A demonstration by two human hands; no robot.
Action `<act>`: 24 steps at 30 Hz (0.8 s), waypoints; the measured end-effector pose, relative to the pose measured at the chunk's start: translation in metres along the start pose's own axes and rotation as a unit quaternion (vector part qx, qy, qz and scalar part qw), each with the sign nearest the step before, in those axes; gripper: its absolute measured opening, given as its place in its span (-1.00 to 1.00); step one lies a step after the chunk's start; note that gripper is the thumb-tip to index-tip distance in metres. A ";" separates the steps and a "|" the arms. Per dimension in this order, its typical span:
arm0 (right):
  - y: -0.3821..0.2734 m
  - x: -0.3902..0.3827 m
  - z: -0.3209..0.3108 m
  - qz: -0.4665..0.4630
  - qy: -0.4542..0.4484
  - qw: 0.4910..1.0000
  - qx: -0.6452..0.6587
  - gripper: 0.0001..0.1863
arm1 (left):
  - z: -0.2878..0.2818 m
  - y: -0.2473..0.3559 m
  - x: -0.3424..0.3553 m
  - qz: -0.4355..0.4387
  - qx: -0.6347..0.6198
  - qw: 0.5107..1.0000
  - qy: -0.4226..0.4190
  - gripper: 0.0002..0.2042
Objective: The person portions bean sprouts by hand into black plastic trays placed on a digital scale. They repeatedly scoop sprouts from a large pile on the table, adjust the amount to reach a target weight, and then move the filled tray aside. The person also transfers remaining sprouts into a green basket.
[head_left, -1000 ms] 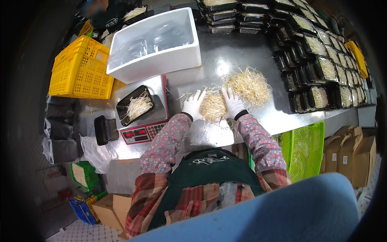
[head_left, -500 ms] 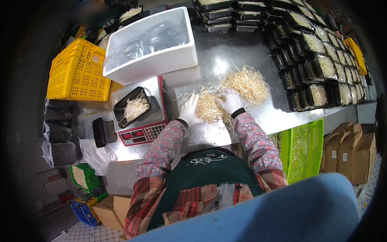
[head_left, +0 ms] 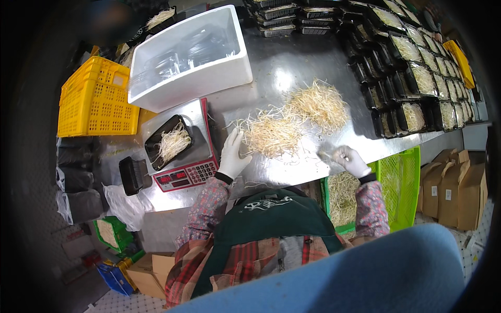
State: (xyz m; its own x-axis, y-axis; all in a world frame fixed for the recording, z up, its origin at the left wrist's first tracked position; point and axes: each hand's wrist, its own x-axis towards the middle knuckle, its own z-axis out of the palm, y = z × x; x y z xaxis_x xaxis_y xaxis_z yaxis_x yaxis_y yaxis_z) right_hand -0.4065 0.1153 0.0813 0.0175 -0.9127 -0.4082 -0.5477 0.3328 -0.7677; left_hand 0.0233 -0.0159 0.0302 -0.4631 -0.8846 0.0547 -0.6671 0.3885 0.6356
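Observation:
A pile of pale bean sprouts lies on the steel table. My left hand, in a white glove, rests flat with fingers apart at the pile's left edge, just right of a red scale. On the scale stands a black tray partly filled with sprouts. My right hand, also gloved, is curled at the table's front edge, right of the pile and above a green crate holding more sprouts. A few strands seem pinched in its fingers, though I cannot be sure.
A white foam box stands behind the scale. A yellow crate is at the left. Several filled black trays line the back and right of the table. Empty black trays are stacked left of the scale. Brown bags stand at the right.
Both hands were together on the sprout pile. Now my left hand has slid to its left edge and my right hand has pulled back right toward the green crate.

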 end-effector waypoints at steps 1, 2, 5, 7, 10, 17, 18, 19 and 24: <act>0.058 -0.018 -0.003 0.051 -0.066 0.996 -0.039 -0.73 | 0.001 0.000 -0.001 0.003 0.000 1.000 -0.016 -0.12; 0.046 -0.019 -0.005 0.090 -0.103 0.981 -0.135 -0.64 | 0.001 -0.004 -0.006 -0.003 0.009 1.000 -0.028 -0.10; 0.025 -0.018 -0.013 0.170 -0.167 0.901 -0.363 -0.42 | 0.007 -0.008 -0.004 0.000 0.028 0.998 -0.055 -0.06; -0.012 0.006 -0.013 0.053 0.012 0.961 -0.270 -0.48 | 0.009 0.001 0.006 0.009 0.031 0.997 -0.063 -0.06; -0.041 0.078 0.008 0.009 0.218 0.934 -0.282 -0.28 | 0.011 0.021 0.026 0.041 0.034 0.997 -0.057 -0.07; -0.038 0.190 0.047 -0.038 0.318 0.862 -0.393 -0.19 | 0.014 0.044 0.021 0.053 0.007 0.998 -0.038 -0.14; -0.029 0.198 0.046 -0.048 0.309 0.862 -0.398 -0.24 | 0.012 0.035 0.013 0.043 0.002 0.999 -0.030 -0.15; -0.025 0.200 0.041 -0.064 0.331 0.863 -0.377 -0.43 | 0.010 0.029 0.005 0.033 -0.005 0.999 -0.020 -0.16; -0.010 0.197 0.002 -0.038 0.349 0.923 -0.156 -0.66 | -0.010 0.008 -0.036 -0.063 -0.026 0.998 0.000 -0.19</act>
State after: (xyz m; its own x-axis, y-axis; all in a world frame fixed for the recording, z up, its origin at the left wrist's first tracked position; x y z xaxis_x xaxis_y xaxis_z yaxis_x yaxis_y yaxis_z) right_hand -0.3958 -0.0671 0.0073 -0.4191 -0.8967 0.1421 -0.7825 0.2773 -0.5575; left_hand 0.0407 0.0161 0.0407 -0.3769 -0.9258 -0.0274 -0.6891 0.2606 0.6762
